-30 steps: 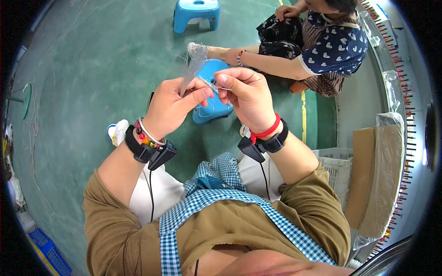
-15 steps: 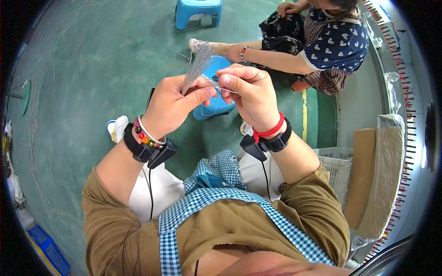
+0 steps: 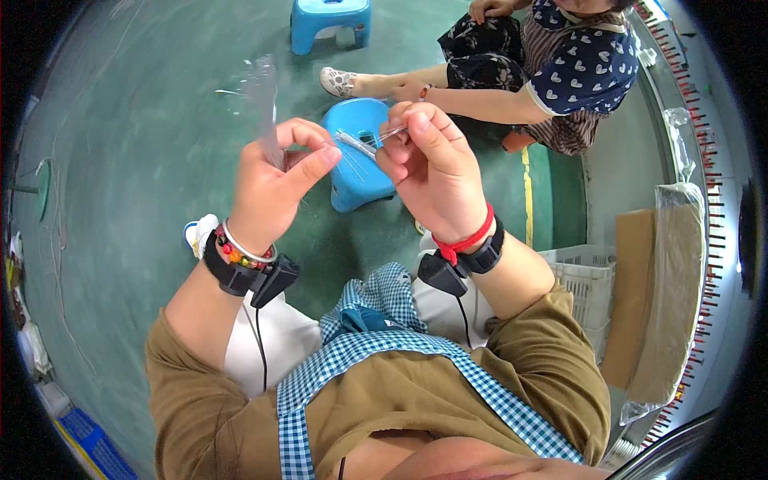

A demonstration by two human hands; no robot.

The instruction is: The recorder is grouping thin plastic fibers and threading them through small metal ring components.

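My left hand [image 3: 276, 180] is closed round a fanned bundle of thin silvery wires [image 3: 264, 100], which stands up above the thumb and is blurred at its top. To its right, my right hand [image 3: 432, 164] pinches a few thin wires [image 3: 392, 133] between thumb and fingers. A short whitish cluster of strands [image 3: 356, 144] shows between the hands, in front of a blue stool [image 3: 364, 188]; I cannot tell whether it hangs from the right hand or lies on the seat. A gap separates the two hands.
A second blue stool [image 3: 330, 24] stands farther off on the green floor. At the upper right sits another person [image 3: 580, 80], one arm reaching toward the foot. White plastic crates [image 3: 580, 272] and a plastic-wrapped cardboard box [image 3: 664, 296] are at my right.
My hands have moved apart, the left one leftward with its bundle. A few wires are now apart from it in my right hand, and the whitish cluster has come into view.
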